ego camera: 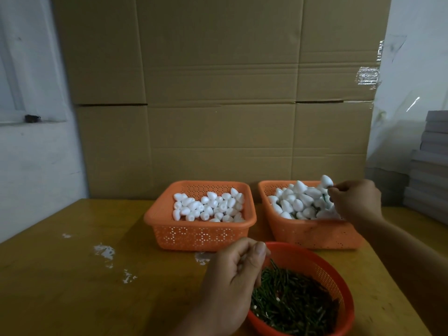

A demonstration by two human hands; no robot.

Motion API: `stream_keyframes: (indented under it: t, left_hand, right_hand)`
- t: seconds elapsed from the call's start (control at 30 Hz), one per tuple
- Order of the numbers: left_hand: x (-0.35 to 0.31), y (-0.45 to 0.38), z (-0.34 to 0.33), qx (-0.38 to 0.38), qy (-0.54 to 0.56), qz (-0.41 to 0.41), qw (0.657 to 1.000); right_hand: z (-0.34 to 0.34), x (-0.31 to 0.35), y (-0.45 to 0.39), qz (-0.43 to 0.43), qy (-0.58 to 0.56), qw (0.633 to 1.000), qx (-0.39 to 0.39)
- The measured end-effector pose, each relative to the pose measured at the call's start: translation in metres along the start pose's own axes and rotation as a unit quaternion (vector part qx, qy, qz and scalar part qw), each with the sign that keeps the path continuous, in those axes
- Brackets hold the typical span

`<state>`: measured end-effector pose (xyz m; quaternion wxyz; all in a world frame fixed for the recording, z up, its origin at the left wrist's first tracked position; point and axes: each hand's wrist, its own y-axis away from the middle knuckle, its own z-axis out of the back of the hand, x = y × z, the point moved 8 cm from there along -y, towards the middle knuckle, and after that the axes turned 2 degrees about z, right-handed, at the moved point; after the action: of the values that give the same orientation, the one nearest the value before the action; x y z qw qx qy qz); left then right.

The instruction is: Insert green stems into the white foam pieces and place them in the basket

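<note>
Pinching a stemmed foam piece in my right hand, fingertips curled on its green stem, just above the right basket of finished pieces. My left hand is curled, pinching a stem over the round basket of green stems. Plain foam pieces sit in the left basket, beyond that hand.

– What colour were the two square baskets?

– Orange, both: the left basket and the right basket, their walls pierced with a pattern of small holes.

– And what lay in them?

– White foam pieces; those in the right basket showed bits of green.

– In front of the right basket?

– A round bowl, redder orange, meshed, full of dark green stems.

– The table?

– Yellow-brown, flecked with white. Behind the baskets stood plain brown cardboard.
</note>
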<state>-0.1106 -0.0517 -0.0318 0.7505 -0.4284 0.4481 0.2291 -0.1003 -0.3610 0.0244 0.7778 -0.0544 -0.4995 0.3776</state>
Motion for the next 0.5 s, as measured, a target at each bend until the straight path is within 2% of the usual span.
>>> stream_keyframes:
  t: [0.5]
  left_hand:
    - [0.001,-0.001,0.001,-0.007,0.004,-0.002,1.0]
  right_hand:
    - [-0.015,0.002,-0.016,-0.027,0.14,0.989,0.042]
